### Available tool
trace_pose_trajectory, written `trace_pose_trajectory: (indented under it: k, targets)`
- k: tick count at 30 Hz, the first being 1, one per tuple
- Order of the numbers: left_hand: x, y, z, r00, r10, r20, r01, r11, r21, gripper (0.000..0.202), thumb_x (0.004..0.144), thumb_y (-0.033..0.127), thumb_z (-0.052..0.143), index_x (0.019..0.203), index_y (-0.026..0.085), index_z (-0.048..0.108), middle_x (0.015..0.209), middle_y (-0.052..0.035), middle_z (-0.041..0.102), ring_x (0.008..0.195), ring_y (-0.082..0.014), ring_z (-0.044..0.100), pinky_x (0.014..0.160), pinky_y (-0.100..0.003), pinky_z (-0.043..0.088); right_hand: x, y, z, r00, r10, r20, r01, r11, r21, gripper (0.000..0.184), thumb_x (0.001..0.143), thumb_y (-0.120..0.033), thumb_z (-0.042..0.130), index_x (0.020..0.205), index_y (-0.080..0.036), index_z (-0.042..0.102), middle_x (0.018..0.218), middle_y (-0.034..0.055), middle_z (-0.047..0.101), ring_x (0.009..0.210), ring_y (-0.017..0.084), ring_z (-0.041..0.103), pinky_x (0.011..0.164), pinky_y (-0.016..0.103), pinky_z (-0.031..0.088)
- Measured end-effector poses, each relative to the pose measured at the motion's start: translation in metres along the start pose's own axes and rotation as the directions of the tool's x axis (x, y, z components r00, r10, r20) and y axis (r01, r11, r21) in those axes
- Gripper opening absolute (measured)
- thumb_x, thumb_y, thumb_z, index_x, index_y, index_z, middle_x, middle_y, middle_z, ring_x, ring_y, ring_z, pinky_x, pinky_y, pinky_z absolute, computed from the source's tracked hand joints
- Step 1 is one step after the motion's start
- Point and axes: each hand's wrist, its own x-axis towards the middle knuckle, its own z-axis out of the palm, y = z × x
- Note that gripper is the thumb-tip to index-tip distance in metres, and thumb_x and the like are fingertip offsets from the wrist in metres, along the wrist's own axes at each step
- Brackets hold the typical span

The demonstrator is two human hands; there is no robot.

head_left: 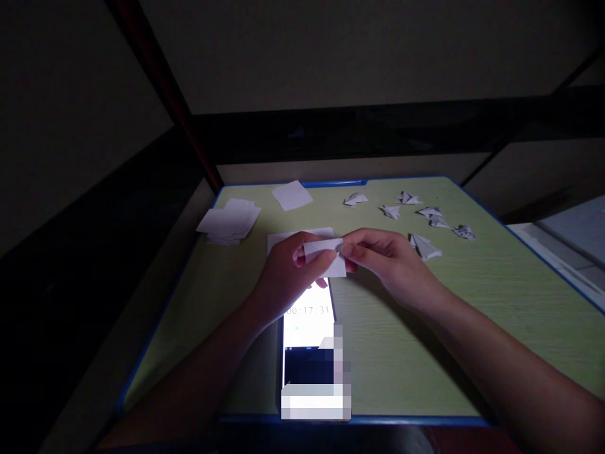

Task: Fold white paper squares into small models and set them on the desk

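Observation:
A small folded piece of white paper (pixel 338 267) is held up between both hands above the middle of the table. My left hand (pixel 293 268) pinches its left side, thumb on the face toward me and fingers behind. At the upper right corner, my right hand (pixel 385 253) grips it between thumb and fingertips, so that corner is partly hidden. Beneath the hands lies a lit phone (pixel 309 328) with a timer on its screen. Behind the left hand, a flat sheet of white paper (pixel 278 239) is mostly covered.
Stacked white paper sheets (pixel 231 221) lie at the table's left edge, and a single square sheet (pixel 292 195) at the back. Several small folded paper pieces (pixel 390 211) are scattered at the back right. The green table (pixel 401 359) has a blue rim.

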Motion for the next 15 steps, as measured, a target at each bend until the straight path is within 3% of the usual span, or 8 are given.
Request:
trace_pose_trajectory:
  k: [8, 15]
  targets:
    - [-0.0025, 0.0009, 0.0044, 0.999, 0.051, -0.002, -0.051, 0.997, 0.054, 0.015, 0.073, 0.021, 0.067, 0.083, 0.013, 0.060, 0.066, 0.0009, 0.064, 0.055, -0.0095, 0.062, 0.049, -0.018, 0.051, -0.0004, -0.0004, 0.0009, 0.998, -0.018, -0.058, 0.018, 1.000, -0.008, 0.018, 0.073, -0.032, 0.073, 0.073, -0.016, 0.066, 0.058, -0.0022, 0.056, 0.054, 0.010, 0.047, 0.051, 0.025, 0.033]
    - [-0.0039, -0.0014, 0.0032, 0.981, 0.188, -0.054, -0.171, 0.958, 0.232, 0.015, 0.072, 0.022, 0.070, 0.084, 0.015, 0.064, 0.072, 0.0009, 0.067, 0.060, -0.0082, 0.059, 0.053, -0.017, 0.046, -0.0013, 0.0001, 0.0030, 0.995, -0.049, -0.090, 0.046, 0.998, -0.034, 0.019, 0.072, -0.033, 0.075, 0.070, -0.017, 0.065, 0.056, -0.0022, 0.056, 0.052, 0.009, 0.047, 0.050, 0.026, 0.034]
